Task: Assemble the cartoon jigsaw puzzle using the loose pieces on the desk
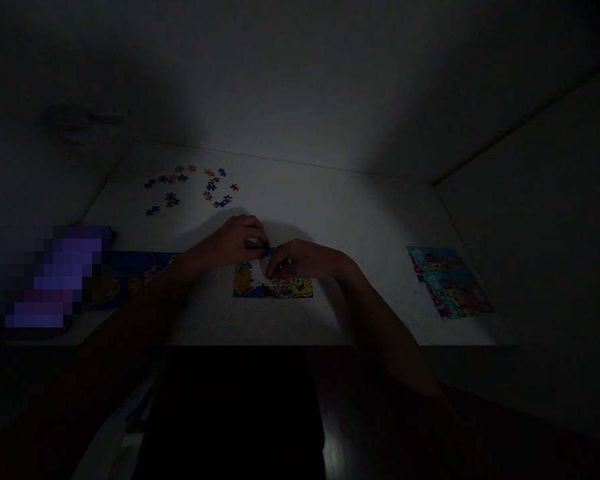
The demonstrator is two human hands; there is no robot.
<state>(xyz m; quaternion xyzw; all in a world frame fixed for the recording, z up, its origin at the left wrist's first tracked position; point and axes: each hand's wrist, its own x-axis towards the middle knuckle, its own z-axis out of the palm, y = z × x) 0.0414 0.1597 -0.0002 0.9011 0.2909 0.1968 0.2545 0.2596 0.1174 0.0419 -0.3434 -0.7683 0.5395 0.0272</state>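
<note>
In the dim head view, a partly assembled jigsaw puzzle (300, 288) with a yellow cartoon face lies in front of me on the white table. My left hand (237, 240) reaches over its upper left side, fingertips closed on a small dark blue jigsaw piece (269, 251). Close beside it, my right hand (300, 259) rests over the puzzle's upper right, thumb and fingers curled down together. What the right fingers hold, if anything, is hidden. Both hands cover part of the puzzle.
Several loose jigsaw pieces (211, 187) are scattered at the table's back left. A blue picture sheet (135, 272) lies under my left forearm, beside a blurred-out purple screen (63, 277). Another colourful picture sheet (450, 281) lies at the right. Walls border the white table (350, 213).
</note>
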